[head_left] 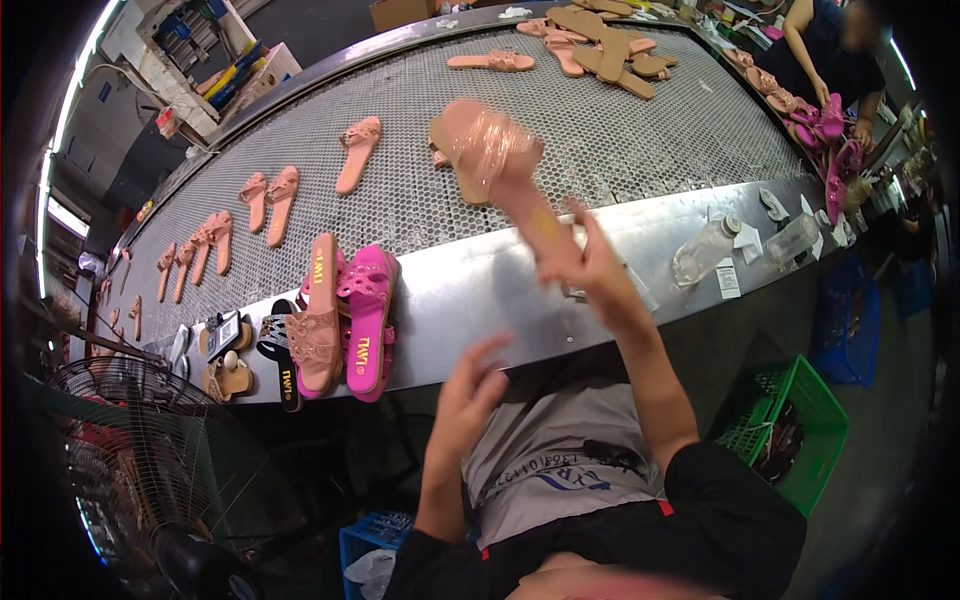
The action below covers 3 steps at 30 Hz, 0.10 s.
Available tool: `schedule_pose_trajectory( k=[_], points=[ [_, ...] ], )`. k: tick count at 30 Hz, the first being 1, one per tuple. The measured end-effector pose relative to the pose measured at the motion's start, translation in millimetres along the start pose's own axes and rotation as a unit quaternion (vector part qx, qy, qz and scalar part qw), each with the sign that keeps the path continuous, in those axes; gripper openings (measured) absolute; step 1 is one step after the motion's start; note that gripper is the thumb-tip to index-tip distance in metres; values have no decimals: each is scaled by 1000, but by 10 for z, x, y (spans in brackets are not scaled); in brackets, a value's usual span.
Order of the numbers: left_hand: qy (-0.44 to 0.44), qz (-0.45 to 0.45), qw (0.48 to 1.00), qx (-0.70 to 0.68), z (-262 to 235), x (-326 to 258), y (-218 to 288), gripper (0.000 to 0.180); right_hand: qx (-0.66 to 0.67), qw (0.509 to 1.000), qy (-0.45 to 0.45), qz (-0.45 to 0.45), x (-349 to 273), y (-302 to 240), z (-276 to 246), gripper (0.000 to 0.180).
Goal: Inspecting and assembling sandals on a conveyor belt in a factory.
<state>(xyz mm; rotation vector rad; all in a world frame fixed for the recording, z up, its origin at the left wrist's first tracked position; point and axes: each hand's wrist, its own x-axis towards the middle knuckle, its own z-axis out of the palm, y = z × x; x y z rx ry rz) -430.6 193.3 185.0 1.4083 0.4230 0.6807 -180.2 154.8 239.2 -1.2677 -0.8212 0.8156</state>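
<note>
A pink slide sandal (495, 150) with a shiny strap is up over the metal ledge, toe pointing away from me. Closed round its heel end is my right hand (600, 265). My left hand (470, 388) hovers in front of the ledge's near edge, fingers apart and slightly blurred, holding nothing. Partly hidden behind the raised sandal, another sandal (470, 188) lies on the mesh belt. To the left on the ledge rest a pink sandal (318, 320), a magenta sandal (368, 315) and a black sandal (288, 375).
Pairs of pink sandals (270, 205) line the mesh belt (400, 90); a pile of soles (605, 50) sits farther back. Clear bottles (705, 250) stand right on the ledge. A co-worker (820, 60) handles magenta sandals. A fan (150, 430) and green crate (800, 430) flank me.
</note>
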Motion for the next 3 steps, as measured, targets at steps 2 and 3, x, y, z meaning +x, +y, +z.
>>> schedule_pose_trajectory(
  k=[2, 3],
  points=[
    [80, 111, 983, -123, -47, 429, -83, 69, 32, 974, -167, 149, -423, 38, -31, 107],
    [121, 85, 964, -220, -50, 580, -60, 77, 35, 974, -163, 155, -478, 78, -69, 107]
  ],
)
